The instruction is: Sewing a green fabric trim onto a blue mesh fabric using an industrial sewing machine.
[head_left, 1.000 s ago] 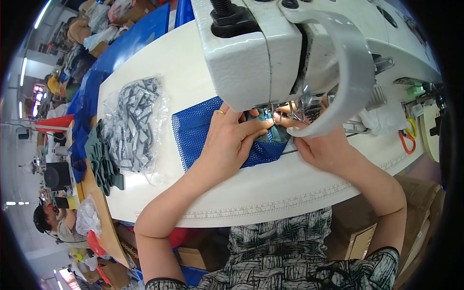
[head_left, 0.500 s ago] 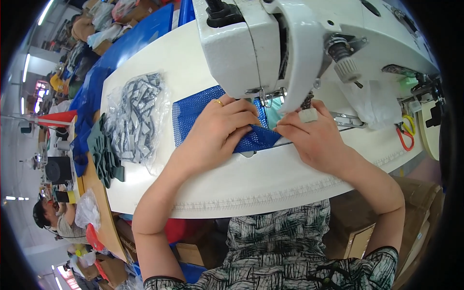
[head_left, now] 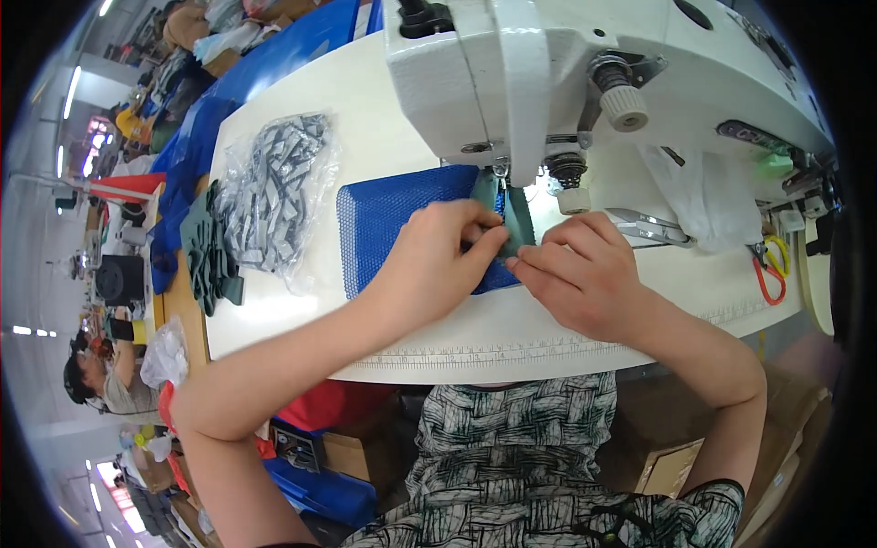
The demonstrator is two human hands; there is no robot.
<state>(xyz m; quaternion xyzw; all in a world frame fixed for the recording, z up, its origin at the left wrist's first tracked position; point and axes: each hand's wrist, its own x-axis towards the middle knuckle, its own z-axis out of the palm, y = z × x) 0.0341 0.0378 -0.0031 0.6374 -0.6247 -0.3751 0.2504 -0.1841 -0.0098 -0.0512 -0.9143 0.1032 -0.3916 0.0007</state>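
A piece of blue mesh fabric lies flat under the white sewing machine, its right edge by the presser foot. A dark green fabric strip runs along that edge and comes toward me from the foot. My left hand rests over the mesh, thumb and fingers pinched on the strip's left side. My right hand is closed too, its fingertips pinching the strip's near end. The fingers partly cover the place where strip and mesh meet.
To the left lie a clear bag of grey pieces and a bunch of green fabric. Right of the needle are a metal tool, a clear plastic bag and red-and-yellow-handled scissors. A ruler scale follows the table's near edge.
The mesh's near right part, folded up between my hands before, now lies flatter. The green strip shows more, and both hands have shifted onto it. My left elbow has swung outward.
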